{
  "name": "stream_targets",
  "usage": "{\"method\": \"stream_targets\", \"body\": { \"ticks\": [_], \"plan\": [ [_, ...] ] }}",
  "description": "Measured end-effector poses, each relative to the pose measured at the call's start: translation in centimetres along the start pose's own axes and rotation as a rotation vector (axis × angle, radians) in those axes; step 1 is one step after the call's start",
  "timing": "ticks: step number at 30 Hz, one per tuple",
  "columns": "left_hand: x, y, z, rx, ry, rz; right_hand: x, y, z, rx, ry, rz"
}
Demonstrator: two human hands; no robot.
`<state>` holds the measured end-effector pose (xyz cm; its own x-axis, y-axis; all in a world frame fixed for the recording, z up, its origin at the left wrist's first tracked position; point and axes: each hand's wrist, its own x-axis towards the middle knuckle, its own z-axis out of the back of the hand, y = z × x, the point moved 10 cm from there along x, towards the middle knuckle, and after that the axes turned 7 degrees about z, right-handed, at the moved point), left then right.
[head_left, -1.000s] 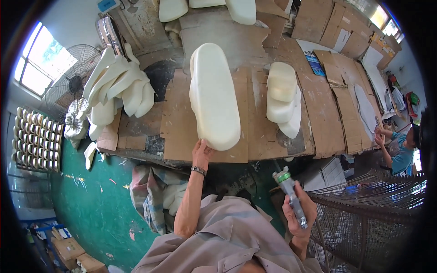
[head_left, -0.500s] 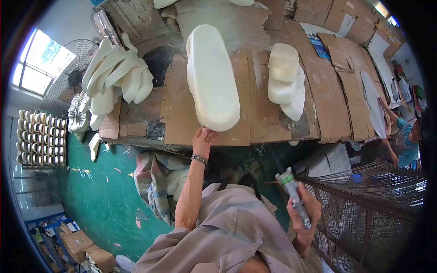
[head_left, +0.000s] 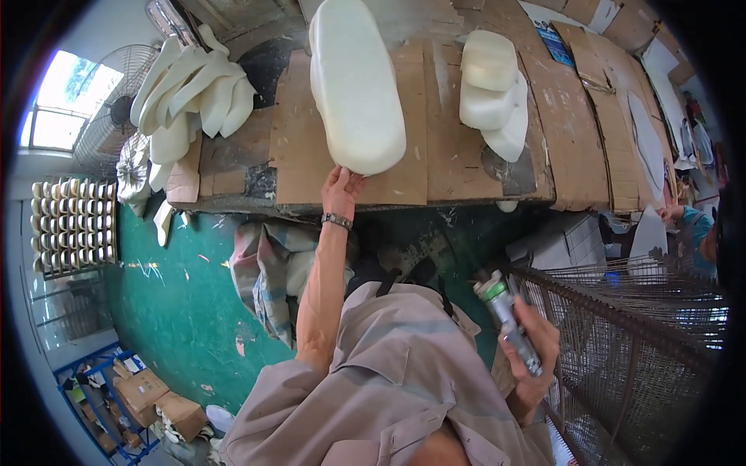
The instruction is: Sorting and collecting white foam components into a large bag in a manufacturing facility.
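The person's right hand (head_left: 542, 340) has its grip wrapped around a grey metal cylindrical tool with a green collar (head_left: 506, 313), held apart from the worktop. Farther out, the left hand (head_left: 340, 191) touches the near end of a long, rounded, cream foam-like pad (head_left: 357, 85); how far that grip closes on the edge, I cannot tell. The pad lies lengthwise over a worktop covered in brown cardboard (head_left: 299, 167). To its right sits a small stack of rounded cream pieces (head_left: 489, 70); to its left, a heap of curved cream pieces (head_left: 194, 89).
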<state>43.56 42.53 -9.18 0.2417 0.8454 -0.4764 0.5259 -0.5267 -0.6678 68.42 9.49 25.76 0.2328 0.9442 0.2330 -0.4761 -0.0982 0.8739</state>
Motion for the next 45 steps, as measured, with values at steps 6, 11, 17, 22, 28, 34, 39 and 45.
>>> {"method": "stream_targets", "body": {
  "ticks": [6,11,17,22,28,34,39,45],
  "plan": [
    [0.0,0.0,0.3,-0.007,-0.024,-0.026,-1.4,-0.9,0.6,-0.042,0.057,-0.03],
    [-0.2,0.3,0.4,-0.012,-0.028,-0.034,-2.9,-1.7,2.3,-0.104,-0.034,-0.069],
    [-0.1,0.2,-0.2,-0.065,0.004,-0.033,-3.6,-2.5,3.1,-0.097,0.048,-0.099],
    [0.2,0.2,-0.2,-0.134,0.048,-0.022,-1.7,-2.1,4.3,-0.218,-0.075,0.002],
    [1.2,0.5,-2.6,-0.157,0.142,-0.002,-0.5,-2.9,5.1,-0.079,-0.171,-0.026],
    [0.0,-2.9,-6.8,-0.048,0.274,-0.156,3.3,-2.9,4.4,-0.069,-0.118,0.022],
    [-1.2,-5.1,-14.3,-0.162,0.449,-0.134,3.8,-3.6,5.2,-0.106,-0.246,-0.025],
    [-1.6,1.8,-28.2,-0.135,0.564,0.068,1.9,-5.0,5.8,-0.168,-0.314,-0.136]
  ]
}}
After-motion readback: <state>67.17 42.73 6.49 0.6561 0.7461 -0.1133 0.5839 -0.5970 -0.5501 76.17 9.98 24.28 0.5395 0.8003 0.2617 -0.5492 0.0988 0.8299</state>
